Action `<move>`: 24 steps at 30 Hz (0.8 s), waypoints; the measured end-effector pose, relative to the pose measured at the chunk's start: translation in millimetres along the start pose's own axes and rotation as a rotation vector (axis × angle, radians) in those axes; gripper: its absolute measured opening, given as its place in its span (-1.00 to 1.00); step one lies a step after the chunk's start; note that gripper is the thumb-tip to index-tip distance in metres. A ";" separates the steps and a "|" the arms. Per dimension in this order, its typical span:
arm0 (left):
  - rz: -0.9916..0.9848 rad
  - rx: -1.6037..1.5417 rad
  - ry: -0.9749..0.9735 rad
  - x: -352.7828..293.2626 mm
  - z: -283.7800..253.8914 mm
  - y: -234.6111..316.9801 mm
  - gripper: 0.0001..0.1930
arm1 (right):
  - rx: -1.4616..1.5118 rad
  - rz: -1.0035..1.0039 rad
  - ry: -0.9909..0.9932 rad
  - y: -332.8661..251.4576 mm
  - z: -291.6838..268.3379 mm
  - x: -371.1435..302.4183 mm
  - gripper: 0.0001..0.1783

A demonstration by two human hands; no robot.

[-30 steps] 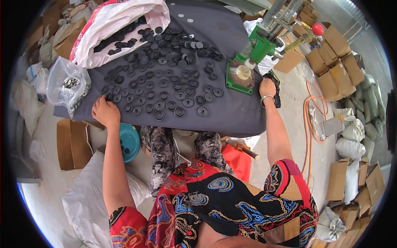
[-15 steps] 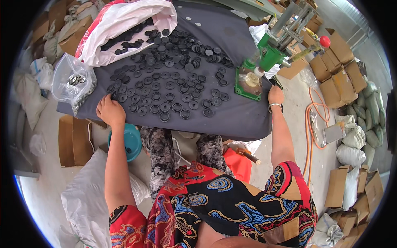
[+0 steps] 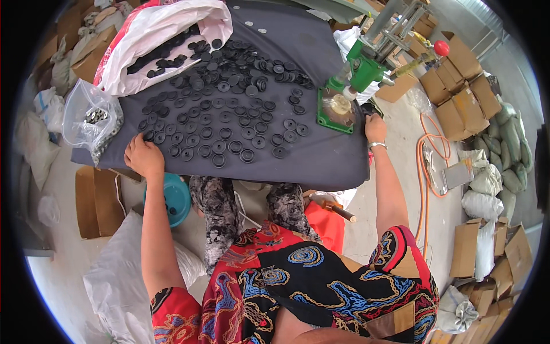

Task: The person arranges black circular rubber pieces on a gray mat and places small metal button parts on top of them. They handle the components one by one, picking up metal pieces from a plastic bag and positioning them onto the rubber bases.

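— Where's the left hand (image 3: 144, 156)?
— Near nine o'clock, palm down, its fingers (image 3: 132, 152) slightly bent toward ten, the left arm (image 3: 157, 229) almost straight.
— And the right hand (image 3: 375, 128)?
— At two o'clock, fingers hard to make out, the right arm (image 3: 392, 189) stretched toward twelve.

Bright, even light across my worktop (image 3: 312, 163)
Shadows fall soft; my left hand (image 3: 145, 157) looks fairly sharp, while the fisheye rim bends and blurs, blue-white glare edging the lower left.
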State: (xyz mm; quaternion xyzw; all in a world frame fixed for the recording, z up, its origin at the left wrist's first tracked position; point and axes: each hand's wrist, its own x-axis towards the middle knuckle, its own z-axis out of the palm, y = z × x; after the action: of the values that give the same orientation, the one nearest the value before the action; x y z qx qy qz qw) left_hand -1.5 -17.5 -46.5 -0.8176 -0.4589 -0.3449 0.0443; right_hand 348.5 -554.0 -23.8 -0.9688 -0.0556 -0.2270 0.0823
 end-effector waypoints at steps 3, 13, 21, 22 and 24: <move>0.005 -0.014 0.025 -0.5 2.5 -2.4 -0.70 | 0.113 -0.103 0.176 -20.6 -26.0 -12.9 -0.77; 0.015 0.001 0.013 -0.2 1.5 -3.1 -0.70 | 0.526 -0.641 -0.135 -172.7 -66.5 -43.4 -0.84; -0.005 -0.039 -0.013 -0.2 -1.0 -4.0 -0.70 | 0.398 -0.717 -0.247 -184.0 -36.9 -46.9 -0.79; -0.003 -0.033 -0.006 -0.5 -1.0 -4.6 -0.70 | 0.392 -0.726 -0.236 -185.9 -37.9 -51.6 -0.79; 0.004 -0.026 0.009 -1.9 -0.2 -3.5 -0.71 | 0.354 -0.728 -0.252 -186.0 -46.3 -56.4 -0.81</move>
State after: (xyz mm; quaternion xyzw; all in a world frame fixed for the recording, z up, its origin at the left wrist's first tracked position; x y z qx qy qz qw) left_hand -5.0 -17.0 -48.4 -0.8174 -0.4526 -0.3545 0.0366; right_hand 251.3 -384.2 16.7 -0.8770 -0.4419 -0.1078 0.1544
